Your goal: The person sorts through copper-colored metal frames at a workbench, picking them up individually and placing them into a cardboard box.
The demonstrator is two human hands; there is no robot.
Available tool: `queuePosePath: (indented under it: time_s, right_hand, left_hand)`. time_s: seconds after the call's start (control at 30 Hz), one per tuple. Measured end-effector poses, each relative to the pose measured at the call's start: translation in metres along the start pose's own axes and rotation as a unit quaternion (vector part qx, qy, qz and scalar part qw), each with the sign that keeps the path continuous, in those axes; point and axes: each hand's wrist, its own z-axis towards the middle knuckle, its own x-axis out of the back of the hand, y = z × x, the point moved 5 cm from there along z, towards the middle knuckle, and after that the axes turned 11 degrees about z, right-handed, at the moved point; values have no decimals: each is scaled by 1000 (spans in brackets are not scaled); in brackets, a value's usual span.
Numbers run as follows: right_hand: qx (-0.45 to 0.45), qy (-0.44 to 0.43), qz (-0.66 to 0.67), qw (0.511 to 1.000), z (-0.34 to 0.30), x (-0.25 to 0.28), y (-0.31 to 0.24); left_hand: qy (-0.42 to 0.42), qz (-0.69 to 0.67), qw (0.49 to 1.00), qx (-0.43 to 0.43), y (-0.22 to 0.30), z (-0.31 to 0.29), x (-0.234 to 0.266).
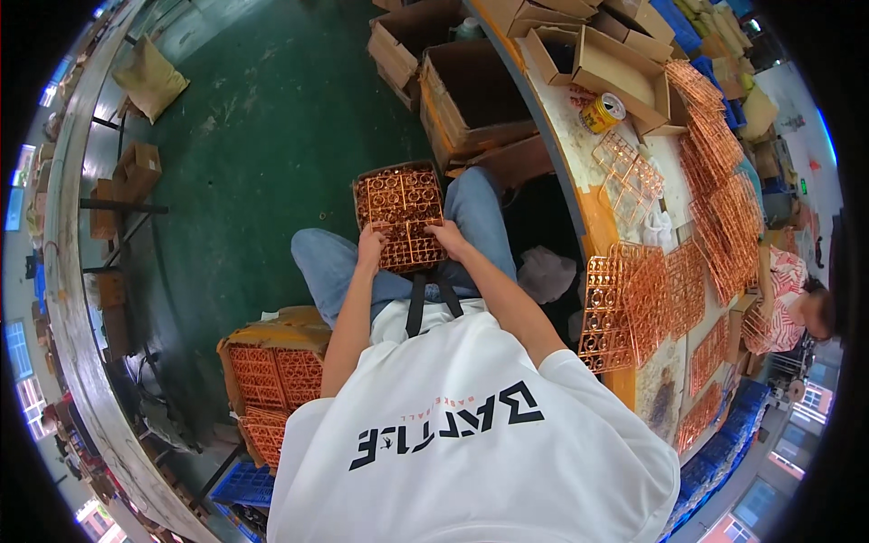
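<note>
Between my knees stands a cardboard box (357,185) with copper-coloured shiny parts inside. On top is a copper-coloured lattice frame (409,217) carrying small rings and squares, like a moulded parts frame. My left hand (372,244) is closed on the frame's near left edge, and my right hand (446,238) pinches its near right edge. Fingertips of both hands are partly hidden against the lattice. More of these frames fill an open carton (274,362) beside my left hip.
At my right runs a worktable (593,222) bearing stacked copper frames (724,213), loose frames (634,303), a yellow can (602,113) and an open cardboard tray (625,77). Large cartons (475,100) stand ahead on the green floor. Another person (787,299) sits across the table.
</note>
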Motion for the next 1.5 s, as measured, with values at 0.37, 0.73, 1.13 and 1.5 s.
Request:
queuePosePath:
  time_s: [0.37,0.73,1.13,1.5]
  right_hand:
    - [-20,-76,136,988,-18,-18,-34]
    - [-107,-293,287,906,-45,-14,-18]
    - [-88,-170,274,942,-39,-13,-43]
    - [-85,-85,157,980,-34,-12,-17]
  left_hand:
    - [-178,-272,946,12,37,-14,-4]
    - [-211,-308,922,107,36,-47,-9]
    - [-194,-183,959,97,13,-2,-7]
    - [-174,45,981,73,34,-8,-3]
